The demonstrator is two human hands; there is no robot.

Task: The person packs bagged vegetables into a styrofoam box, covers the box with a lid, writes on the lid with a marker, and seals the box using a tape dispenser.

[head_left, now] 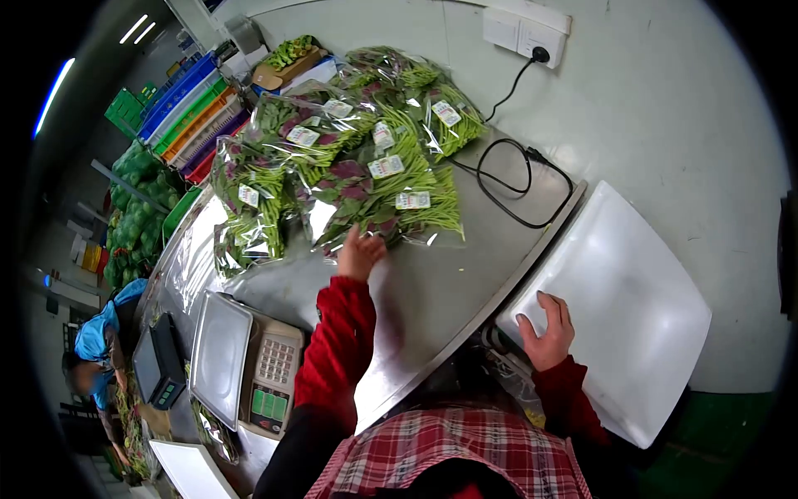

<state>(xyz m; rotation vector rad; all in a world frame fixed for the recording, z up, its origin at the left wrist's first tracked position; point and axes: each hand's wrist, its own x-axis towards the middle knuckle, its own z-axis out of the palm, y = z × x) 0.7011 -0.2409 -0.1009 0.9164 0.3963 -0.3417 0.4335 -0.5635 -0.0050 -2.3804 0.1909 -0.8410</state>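
Note:
Clear bags of leafy greens point(386, 166) with white labels lie heaped on the metal table point(499, 224). At the heap's near edge is my left hand point(361, 253), its fingers reaching to the lowest bag; whether they grip the plastic is not clear. My right hand point(549, 331) rests on the edge of a white panel or lid point(632, 308) beside the table, fingers apart and holding nothing. Left of my left sleeve stands a scale point(270, 366) with a keypad, a green display and a metal pan point(220, 358).
A black cable point(532, 220) loops on the table from a wall socket point(544, 40). Stacked coloured crates point(187, 116) and green net sacks point(137, 200) stand at the left. A co-worker in blue point(98, 337) is beyond a second, dark scale point(158, 359).

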